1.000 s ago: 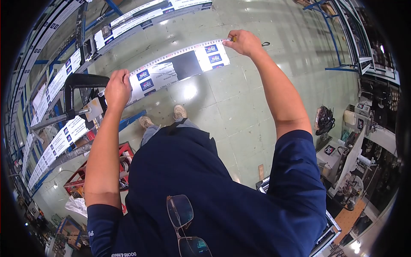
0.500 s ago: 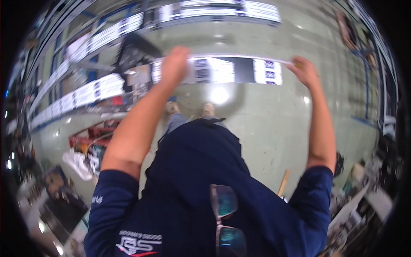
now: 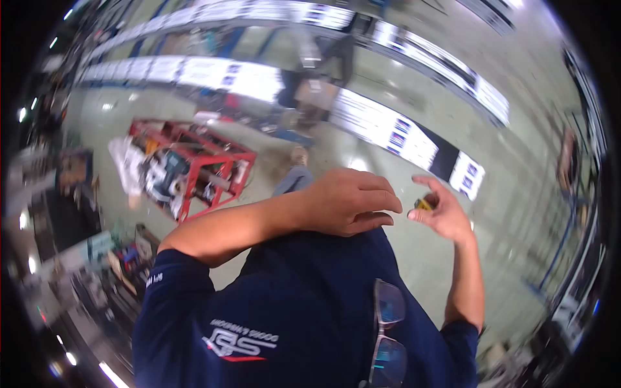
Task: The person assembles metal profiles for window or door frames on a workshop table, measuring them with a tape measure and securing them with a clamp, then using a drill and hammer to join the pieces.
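Note:
My right hand (image 3: pixel 444 212) is curled round a small yellow tape measure (image 3: pixel 424 204), most of which the palm and fingers hide. Its index finger stretches forward and its thumb points left. Just to the left, in front of my waist, is my left hand (image 3: pixel 352 202). The fingers of that hand reach toward the right hand, with a gap above the thumb and nothing visible in them. Beyond both hands a long profile covered in white printed labels (image 3: pixel 381 126), with a black section near its right end, lies apart from them.
A red metal cart (image 3: pixel 220 155) loaded with tools and white material stands on the left. Further label-covered profiles (image 3: pixel 446 68) rest on blue racks at the back. A brown box (image 3: pixel 315 96) sits near the profile's left end. Sunglasses (image 3: pixel 388 336) hang from my shirt.
The hands, earlier wide apart with the tape drawn out along the labelled profile, have come together near my waist. No stretched tape shows now. The view has turned left.

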Demonstrator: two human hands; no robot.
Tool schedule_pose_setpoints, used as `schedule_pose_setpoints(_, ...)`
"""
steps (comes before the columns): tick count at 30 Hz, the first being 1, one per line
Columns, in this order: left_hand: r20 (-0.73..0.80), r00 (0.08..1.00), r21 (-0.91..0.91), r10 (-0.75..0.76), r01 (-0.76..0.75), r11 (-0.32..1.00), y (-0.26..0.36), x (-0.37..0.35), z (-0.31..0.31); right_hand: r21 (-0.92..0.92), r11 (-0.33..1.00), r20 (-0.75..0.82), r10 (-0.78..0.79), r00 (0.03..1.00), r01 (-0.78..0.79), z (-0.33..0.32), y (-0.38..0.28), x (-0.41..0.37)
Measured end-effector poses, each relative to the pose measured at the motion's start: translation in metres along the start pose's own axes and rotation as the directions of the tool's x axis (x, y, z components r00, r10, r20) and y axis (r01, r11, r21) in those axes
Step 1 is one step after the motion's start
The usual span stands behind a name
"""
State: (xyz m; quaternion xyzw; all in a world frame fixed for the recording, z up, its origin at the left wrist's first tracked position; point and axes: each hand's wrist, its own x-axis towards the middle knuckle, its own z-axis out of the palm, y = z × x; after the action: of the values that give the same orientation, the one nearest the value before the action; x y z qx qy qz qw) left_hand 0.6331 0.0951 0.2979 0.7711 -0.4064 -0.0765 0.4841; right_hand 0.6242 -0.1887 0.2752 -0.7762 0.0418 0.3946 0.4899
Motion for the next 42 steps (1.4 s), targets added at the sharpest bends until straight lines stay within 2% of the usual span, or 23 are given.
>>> schedule_pose_setpoints(2,-0.039,0.979,-0.022,-0.2,0.199,0.98,0.008,-0.037,-0.027,0.024,0.992,0.076,-0.128,0.989,0.126,0.034,-0.028,0.01)
schedule_pose_setpoints(4,-0.147,0.774,-0.411,-0.615,0.518,0.75,-0.003,-0.068,-0.027,0.165,0.961,0.087,-0.238,0.967,0.221,0.075,-0.062,0.029)
schedule_pose_setpoints(5,-0.205,0.745,-0.406,-0.635,0.525,0.748,-0.009,-0.083,-0.027,0.244,0.941,0.078,-0.259,0.963,0.234,0.101,-0.081,0.038)
schedule_pose_setpoints(7,-0.05,0.58,-0.933,-0.813,0.263,0.245,-0.029,-0.108,-0.026,0.025,0.898,0.014,-0.44,0.898,0.439,0.153,-0.127,0.063)
schedule_pose_setpoints(8,-0.177,0.647,-0.952,-0.742,0.077,0.295,-0.043,-0.125,-0.027,-0.143,0.792,0.035,-0.596,0.802,0.594,0.179,-0.151,0.076)
schedule_pose_setpoints(9,-0.205,0.631,-0.952,-0.748,0.05,0.304,-0.047,-0.142,-0.038,-0.297,0.636,0.084,-0.726,0.682,0.713,0.203,-0.173,0.087)
schedule_pose_setpoints(11,-0.069,0.743,-0.976,-0.665,-0.187,-0.109,-0.06,-0.183,-0.07,-0.314,0.562,0.173,-0.759,0.628,0.765,0.252,-0.216,0.1)
schedule_pose_setpoints(13,-0.145,0.671,-0.95,-0.727,-0.299,-0.086,-0.064,-0.238,-0.103,-0.318,0.483,0.267,-0.78,0.566,0.816,0.298,-0.248,0.115)
schedule_pose_setpoints(15,-0.365,0.47,-0.908,-0.804,-0.372,0.195,-0.069,-0.306,-0.138,-0.476,0.26,0.389,-0.794,0.467,0.84,0.342,-0.275,0.132)
schedule_pose_setpoints(17,-0.419,0.193,-0.888,-0.887,-0.29,0.356,-0.104,-0.391,-0.166,-0.454,0.255,0.403,-0.796,0.452,0.854,0.389,-0.28,0.161)
schedule_pose_setpoints(19,-0.555,0.032,-0.825,-0.831,0.109,0.555,-0.127,-0.472,-0.21,-0.375,0.506,0.435,-0.644,0.63,0.777,0.429,-0.265,0.196)
schedule_pose_setpoints(21,-0.67,-0.127,-0.595,-0.731,0.681,0.427,-0.16,-0.538,-0.249,-0.416,0.553,0.512,-0.514,0.688,0.722,0.461,-0.258,0.213)
schedule_pose_setpoints(23,-0.781,-0.026,-0.29,-0.625,0.9,0.325,-0.216,-0.6,-0.266,-0.457,0.59,0.57,-0.38,0.728,0.666,0.482,-0.258,0.221)
schedule_pose_setpoints(24,-0.779,-0.035,-0.298,-0.627,0.899,0.32,-0.227,-0.612,-0.272,-0.46,0.601,0.589,-0.344,0.732,0.653,0.488,-0.26,0.224)
schedule_pose_setpoints(26,-0.699,-0.068,-0.153,-0.712,0.987,0.056,-0.251,-0.622,-0.285,-0.475,0.61,0.584,-0.321,0.746,0.634,0.495,-0.261,0.231)
schedule_pose_setpoints(30,-0.544,-0.095,-0.074,-0.834,0.995,-0.065,-0.262,-0.626,-0.285,-0.552,0.641,0.427,-0.334,0.841,0.534,0.484,-0.256,0.237)
schedule_pose_setpoints(31,-0.537,-0.097,-0.078,-0.838,0.995,-0.065,-0.258,-0.628,-0.285,-0.554,0.643,0.428,-0.325,0.843,0.529,0.476,-0.246,0.242)
schedule_pose_setpoints(33,-0.625,-0.005,-0.141,-0.78,0.984,0.107,-0.248,-0.636,-0.283,-0.599,0.663,0.345,-0.293,0.892,0.45,0.463,-0.234,0.243)
schedule_pose_setpoints(36,-0.879,-0.077,-0.237,-0.471,0.927,0.29,-0.25,-0.687,-0.284,-0.647,0.707,0.237,-0.17,0.957,0.286,0.449,-0.223,0.235)
schedule_pose_setpoints(37,-0.79,-0.26,-0.452,-0.555,0.859,0.24,-0.237,-0.701,-0.296,-0.663,0.715,0.193,-0.123,0.974,0.222,0.442,-0.215,0.233)
schedule_pose_setpoints(39,-0.801,-0.362,-0.453,-0.477,0.887,0.087,-0.228,-0.738,-0.307,-0.655,0.72,0.177,-0.15,0.973,0.23,0.435,-0.195,0.233)
schedule_pose_setpoints(41,-0.788,-0.354,-0.428,-0.504,0.903,0.034,-0.236,-0.788,-0.304,-0.592,0.776,0.169,-0.142,0.975,0.215,0.434,-0.184,0.234)
schedule_pose_setpoints(42,-0.824,-0.294,-0.365,-0.484,0.929,0.057,-0.237,-0.802,-0.303,-0.573,0.788,0.174,-0.151,0.973,0.225,0.44,-0.183,0.231)
